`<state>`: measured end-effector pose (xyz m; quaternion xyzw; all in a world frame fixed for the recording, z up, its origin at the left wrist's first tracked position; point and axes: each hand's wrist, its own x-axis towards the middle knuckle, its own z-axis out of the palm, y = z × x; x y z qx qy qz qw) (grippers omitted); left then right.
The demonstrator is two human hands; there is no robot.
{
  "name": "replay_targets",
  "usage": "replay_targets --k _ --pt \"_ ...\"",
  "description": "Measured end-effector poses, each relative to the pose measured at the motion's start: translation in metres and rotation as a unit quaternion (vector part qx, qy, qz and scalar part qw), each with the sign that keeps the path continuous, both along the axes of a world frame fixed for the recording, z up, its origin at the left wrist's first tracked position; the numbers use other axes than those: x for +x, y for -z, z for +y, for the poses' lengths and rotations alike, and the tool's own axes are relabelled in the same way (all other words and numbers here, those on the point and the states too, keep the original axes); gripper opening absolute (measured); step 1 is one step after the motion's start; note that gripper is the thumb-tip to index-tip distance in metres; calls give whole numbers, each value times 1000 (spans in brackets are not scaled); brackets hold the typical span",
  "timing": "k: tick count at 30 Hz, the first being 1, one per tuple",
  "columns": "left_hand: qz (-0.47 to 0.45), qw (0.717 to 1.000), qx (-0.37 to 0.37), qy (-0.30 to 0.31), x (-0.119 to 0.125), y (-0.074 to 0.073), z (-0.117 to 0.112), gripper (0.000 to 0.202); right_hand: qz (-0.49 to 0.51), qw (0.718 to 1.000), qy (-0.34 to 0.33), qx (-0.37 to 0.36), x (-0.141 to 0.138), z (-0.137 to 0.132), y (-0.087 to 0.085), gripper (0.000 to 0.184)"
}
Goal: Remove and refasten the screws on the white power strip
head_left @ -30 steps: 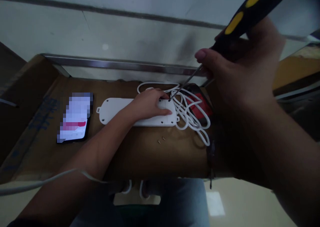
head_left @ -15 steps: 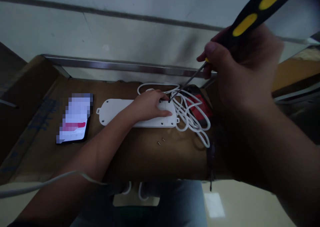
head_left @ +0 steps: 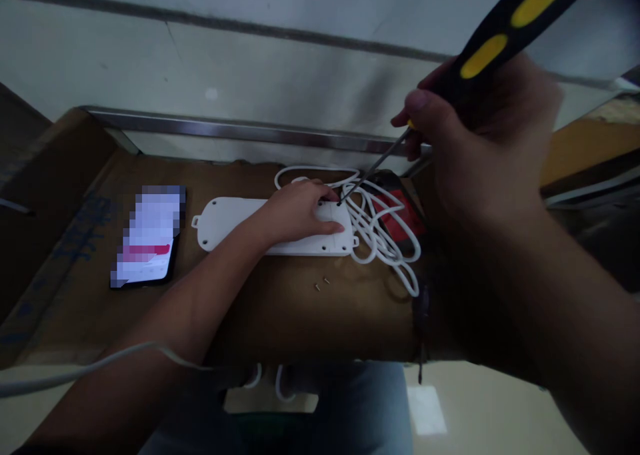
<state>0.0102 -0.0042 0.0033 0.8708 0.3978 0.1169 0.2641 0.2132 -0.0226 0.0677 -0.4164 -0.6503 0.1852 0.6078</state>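
Observation:
A white power strip (head_left: 235, 216) lies underside up on the cardboard, with screw holes near its corners. My left hand (head_left: 295, 215) holds it down near its right end, thumb and fingers apart across the casing. In my right hand (head_left: 480, 121) is a black and yellow screwdriver (head_left: 484, 56), gripped by its handle. Its thin shaft slants down to the left, and the tip is at the hole in the strip's upper right corner. Whether a screw sits in that hole is hidden. Two small screws (head_left: 321, 283) lie in front of the strip.
A coiled white cable (head_left: 370, 225) lies right of the strip, partly over a red and black object (head_left: 400, 208). To the left is a lit phone (head_left: 150, 241). A metal rail (head_left: 240, 131) runs behind the cardboard surface (head_left: 350, 328); another white cable (head_left: 100, 361) crosses at lower left.
My right hand and the screwdriver handle have shifted slightly down and left, with the tip still at the same corner hole. The left hand stays on the strip.

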Motion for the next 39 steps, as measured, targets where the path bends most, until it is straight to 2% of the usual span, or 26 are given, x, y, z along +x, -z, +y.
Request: replay_targets --k 3,6,9,13,16,20,26,28,31,36,39 --pt "-11 1000 5 6 -1 2 0 57 -14 1000 -1 -17 1 -1 -1 37" --pt "-66 997 35 33 -2 6 -1 55 -31 999 -13 -28 3 -3 -2 36" --pt "-132 987 78 50 1 10 -2 37 -52 997 -12 -57 3 -8 -5 36" --pt "-143 985 97 20 7 13 -1 23 -41 997 -38 -61 2 -12 -10 48" --pt "-131 986 104 -2 11 14 -1 19 -31 995 -81 -54 6 -10 -11 45" --pt "-122 988 92 -35 14 13 -2 17 -50 994 -98 -28 8 -6 -6 41" --pt "-135 987 51 -66 15 8 -2 14 -25 999 -26 -38 -4 -8 -4 40" --pt "-133 987 49 -73 15 7 -2 13 -28 999 -20 -36 -5 -8 -5 40" --pt "-143 986 51 -75 15 8 -2 14 -31 999 -34 -16 -2 -5 -5 41" --pt "-206 977 47 -30 15 13 2 20 -16 996 -81 -19 6 -1 -3 44" --pt "-210 976 32 -39 16 14 3 18 -30 995 -95 -3 5 -1 -1 40"
